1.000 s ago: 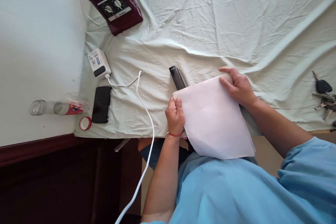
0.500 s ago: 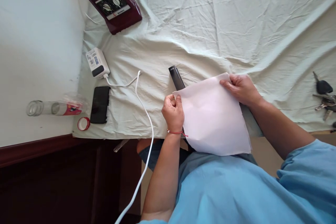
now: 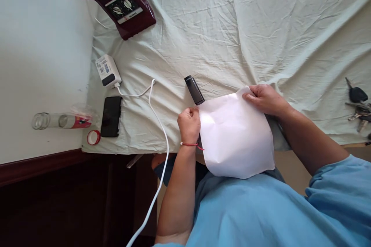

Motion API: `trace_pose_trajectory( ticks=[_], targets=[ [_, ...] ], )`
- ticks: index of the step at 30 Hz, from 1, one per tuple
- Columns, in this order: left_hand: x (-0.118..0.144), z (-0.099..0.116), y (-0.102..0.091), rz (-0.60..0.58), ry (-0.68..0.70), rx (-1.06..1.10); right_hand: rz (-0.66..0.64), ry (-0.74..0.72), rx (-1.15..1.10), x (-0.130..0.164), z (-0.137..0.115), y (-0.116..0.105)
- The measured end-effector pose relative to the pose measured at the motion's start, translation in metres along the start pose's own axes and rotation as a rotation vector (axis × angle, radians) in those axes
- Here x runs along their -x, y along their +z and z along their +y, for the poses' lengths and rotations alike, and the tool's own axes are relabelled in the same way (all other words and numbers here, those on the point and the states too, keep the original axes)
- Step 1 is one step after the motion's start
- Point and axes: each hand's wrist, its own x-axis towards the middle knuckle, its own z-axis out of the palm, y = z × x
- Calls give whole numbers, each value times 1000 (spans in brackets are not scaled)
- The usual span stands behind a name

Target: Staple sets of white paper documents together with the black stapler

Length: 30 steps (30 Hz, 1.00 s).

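Observation:
A white sheet of paper (image 3: pixel 236 135) spans the gap between my hands and hangs over the table's front edge towards my lap. My left hand (image 3: pixel 189 125), with a red string at the wrist, is closed at the sheet's upper left corner. At the upper right corner, my right hand (image 3: pixel 265 99) grips the paper with the thumb on top and the fingers underneath. Just beyond the sheet's far edge lies a black stapler-like object (image 3: pixel 194 89), its near end at the paper's edge. Something grey (image 3: pixel 278 133) shows beside the sheet on the right, partly hidden.
Left on the pale cloth (image 3: pixel 199 38) are a black phone (image 3: pixel 111 116), a white box-shaped device (image 3: pixel 108 71) with a white cable (image 3: pixel 162 123), a red-rimmed lid (image 3: pixel 93 137) and a glass bottle (image 3: pixel 60 120). A dark red fan (image 3: pixel 131 11) stands behind; keys (image 3: pixel 359 102) lie right.
The left corner of the paper has shifted slightly right and towards me, and my left thumb has curled in. The sheet's lower edge hangs a little lower.

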Motion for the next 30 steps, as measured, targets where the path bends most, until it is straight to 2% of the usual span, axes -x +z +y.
trace_pose_trajectory(
  ticks=[9,15,19,23,26,30],
  targets=[
    [-1,8,-3,-18,-1,-71,-44,99,-45,0,0,-6],
    [-5,0,-3,-151,-46,-18,-96,233,-170,0,3,-11],
    [0,-7,-1,-111,-7,62,-48,166,-260,0,7,-11],
    [8,-10,1,-62,67,71,-36,201,-401,2,5,-10],
    [10,-10,3,-9,101,51,-6,172,-502,3,1,-9],
    [10,-13,6,-11,109,60,42,156,-553,1,2,-7]
  ],
)
